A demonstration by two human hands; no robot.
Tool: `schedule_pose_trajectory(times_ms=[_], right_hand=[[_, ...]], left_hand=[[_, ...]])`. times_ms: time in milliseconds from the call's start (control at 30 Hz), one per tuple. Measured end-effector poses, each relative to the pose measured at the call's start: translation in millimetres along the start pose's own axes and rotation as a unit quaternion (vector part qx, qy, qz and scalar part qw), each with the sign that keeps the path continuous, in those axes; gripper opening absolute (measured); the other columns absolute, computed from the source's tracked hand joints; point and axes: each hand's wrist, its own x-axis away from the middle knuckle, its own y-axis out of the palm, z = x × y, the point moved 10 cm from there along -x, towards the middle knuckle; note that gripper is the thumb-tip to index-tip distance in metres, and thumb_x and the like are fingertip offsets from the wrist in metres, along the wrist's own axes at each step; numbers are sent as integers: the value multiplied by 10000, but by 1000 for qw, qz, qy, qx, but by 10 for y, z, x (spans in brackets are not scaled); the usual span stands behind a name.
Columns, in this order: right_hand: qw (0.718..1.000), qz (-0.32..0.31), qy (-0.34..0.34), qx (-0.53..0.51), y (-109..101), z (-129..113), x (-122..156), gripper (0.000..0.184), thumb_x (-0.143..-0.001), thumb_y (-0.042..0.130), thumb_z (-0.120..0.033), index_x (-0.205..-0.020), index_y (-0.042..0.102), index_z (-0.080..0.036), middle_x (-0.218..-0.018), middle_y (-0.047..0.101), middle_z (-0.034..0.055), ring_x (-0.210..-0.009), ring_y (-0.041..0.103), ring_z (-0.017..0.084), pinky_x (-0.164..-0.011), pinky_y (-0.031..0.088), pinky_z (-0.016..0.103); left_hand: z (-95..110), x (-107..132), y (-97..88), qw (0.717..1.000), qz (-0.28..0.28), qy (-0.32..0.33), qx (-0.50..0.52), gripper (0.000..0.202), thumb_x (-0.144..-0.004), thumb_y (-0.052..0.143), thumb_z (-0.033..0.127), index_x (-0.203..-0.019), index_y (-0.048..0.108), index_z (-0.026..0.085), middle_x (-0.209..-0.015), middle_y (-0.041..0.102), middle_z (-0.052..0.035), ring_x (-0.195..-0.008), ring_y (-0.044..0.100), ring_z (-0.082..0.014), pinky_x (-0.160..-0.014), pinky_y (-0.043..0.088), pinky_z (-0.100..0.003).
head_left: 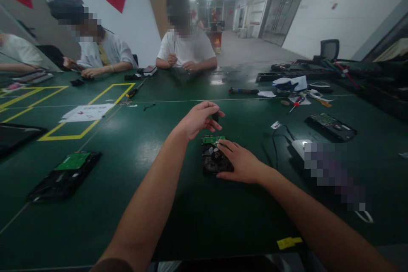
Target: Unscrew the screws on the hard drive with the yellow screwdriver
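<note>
A black hard drive with a green circuit board at its far end lies on the green table in front of me. My right hand rests on its right side, fingers pressed down on it. My left hand hovers just above and beyond the drive, fingers closed round a small dark handle, likely a screwdriver, held upright over the circuit board.
A second hard drive lies at the left, a third at the right. Tools, screwdrivers and white cloths are scattered at the far right. Two people sit across the table. Yellow tape squares and paper mark the left.
</note>
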Motion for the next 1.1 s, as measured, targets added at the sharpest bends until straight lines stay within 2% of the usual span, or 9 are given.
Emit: schedule_pose_trajectory(times_ms=[100,300,433,633,833,967,1100], right_hand=[[1000,-1,-3,1,-3,-7,6,974,-809,684,-698,-1563,371,-168,-1628,353,177,-1405,448,411,-1140,416,570],[1000,3,-4,14,-24,-20,8,974,-803,683,-713,-1549,392,-157,-1615,379,175,-1405,453,405,-1142,422,540],[1000,8,-3,14,-29,-24,14,965,-802,690,-706,-1547,397,-167,-1614,381,171,-1392,469,403,-1137,427,545],[1000,7,-3,7,-37,-29,9,955,-803,698,-694,-1545,401,-172,-1613,381,173,-1400,461,403,-1140,422,543],[1000,4,-6,-1,-41,-36,4,966,-805,690,-702,-1559,377,-187,-1618,370,173,-1406,454,402,-1140,419,551],[1000,-3,2,2,-39,-24,8,970,-803,684,-711,-1559,378,-186,-1624,363,172,-1408,449,412,-1142,416,562],[1000,-7,6,4,-30,-19,6,959,-806,676,-714,-1551,392,-181,-1632,350,171,-1405,450,414,-1130,429,565]], left_hand=[[0,-5,-21,1000,3,0,2,140,-956,610,320,-1031,574,206,-1097,742,-91,-631,719,-144,-512,496,-239],[31,19,72,999,-29,4,-17,132,-938,618,300,-987,655,183,-1064,719,-87,-621,691,-117,-515,485,-228],[40,24,82,999,-30,7,-33,162,-930,632,315,-991,696,179,-1003,695,-73,-608,671,-106,-500,464,-219],[3,31,84,1000,-24,-13,-14,224,-913,632,356,-1034,655,169,-1025,723,-103,-585,680,-133,-459,452,-234],[-32,-5,57,1000,-25,-18,-3,192,-935,590,340,-1042,612,183,-1065,747,-122,-643,719,-166,-543,515,-264],[-23,-9,51,1000,-21,-10,-12,222,-963,560,353,-1038,650,164,-1100,737,-134,-658,706,-146,-596,528,-270],[1,7,73,999,-16,1,-42,212,-959,620,377,-1004,674,177,-1079,721,-100,-644,674,-107,-586,501,-240]])
